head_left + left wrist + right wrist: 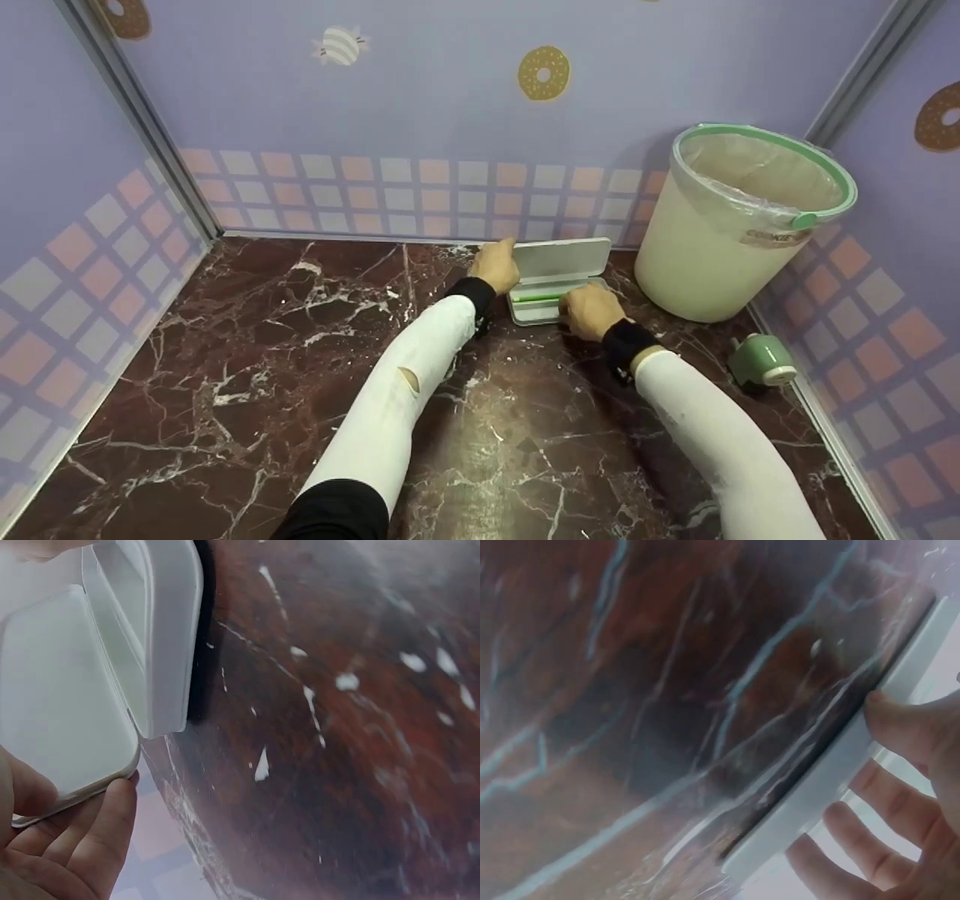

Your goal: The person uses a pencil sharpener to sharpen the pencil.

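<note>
A pale pencil case (525,317) lies near the back of the table with its lid (562,261) standing up. Inside it is a slim green pencil (536,298), partly covered by the right hand. My left hand (496,266) holds the lid at its left end; in the left wrist view the thumb lies on the lid's inner face and the fingers (112,829) are behind it. My right hand (592,311) grips the case's front wall (810,795), thumb outside and fingers bent over the rim.
At the back right stands a tall cream bin (694,255) with a green rim and a plastic liner. A small green device (761,360) with a cream end sits by the right wall. Patterned walls (435,90) enclose the dark marbled table (300,390).
</note>
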A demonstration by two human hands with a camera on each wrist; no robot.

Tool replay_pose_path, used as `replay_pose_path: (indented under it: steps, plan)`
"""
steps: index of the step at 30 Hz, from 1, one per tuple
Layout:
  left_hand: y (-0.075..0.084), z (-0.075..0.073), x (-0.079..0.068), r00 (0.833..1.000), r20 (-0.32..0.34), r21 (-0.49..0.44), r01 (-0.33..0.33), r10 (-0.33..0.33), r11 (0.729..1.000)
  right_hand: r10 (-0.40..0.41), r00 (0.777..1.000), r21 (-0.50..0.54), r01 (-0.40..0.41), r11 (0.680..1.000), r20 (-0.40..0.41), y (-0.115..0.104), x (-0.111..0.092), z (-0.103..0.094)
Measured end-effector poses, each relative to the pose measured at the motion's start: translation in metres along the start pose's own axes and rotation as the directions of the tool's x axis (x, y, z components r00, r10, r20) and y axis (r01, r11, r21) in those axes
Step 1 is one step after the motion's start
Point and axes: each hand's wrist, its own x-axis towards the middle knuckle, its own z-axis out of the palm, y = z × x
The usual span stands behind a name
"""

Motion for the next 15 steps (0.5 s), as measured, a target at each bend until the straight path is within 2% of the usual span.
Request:
replay_pose_path:
  steps: [1,7,15]
  plan:
    - [0.010,-0.013,-0.013,1.000,0.019,0.009,0.011,-0.011,1.000,-0.004,1.000,0.005,0.004,1.000,0.001,-0.002,0.000,-0.001]
    - [0.005,-0.020,-0.019,0.999,0.046,0.046,0.006,-0.008,0.999,-0.008,0.999,0.052,0.006,0.999,0.037,-0.010,0.003,0.000]
    - [0.000,-0.026,-0.026,0.995,0.050,0.096,-0.087,0.082,0.992,-0.021,0.998,0.080,0.016,0.997,0.060,-0.014,0.000,-0.003]
